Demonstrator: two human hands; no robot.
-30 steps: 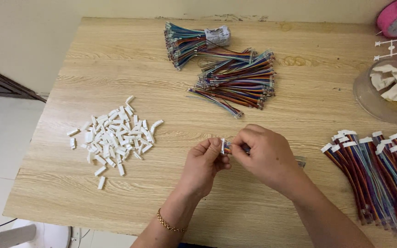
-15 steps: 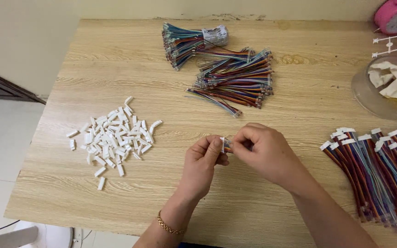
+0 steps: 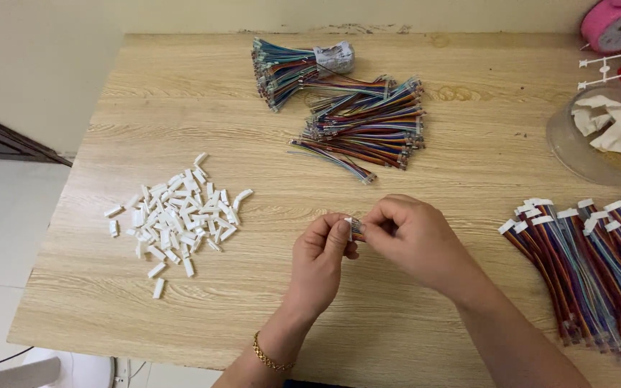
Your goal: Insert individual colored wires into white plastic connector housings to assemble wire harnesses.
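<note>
Over the front middle of the wooden table (image 3: 181,93), my left hand (image 3: 321,262) pinches a small white connector housing (image 3: 354,227) between thumb and forefinger. My right hand (image 3: 415,241) meets it from the right, fingers closed on a short multicoloured wire lead whose end is at the housing; the lead is mostly hidden in my palm. A pile of loose white connector housings (image 3: 177,215) lies to the left of my hands. A bundle of multicoloured wire leads without housings (image 3: 368,129) lies beyond my hands.
Wire leads with white housings fitted (image 3: 591,273) lie in a row at the right edge. A tied wire bundle (image 3: 289,68) sits at the back. A clear bowl with crumpled white paper (image 3: 601,136) and a pink round object (image 3: 619,21) stand at the back right.
My hands have stayed together at the same spot, with small finger movements at the connector. Nothing else on the table has moved.
</note>
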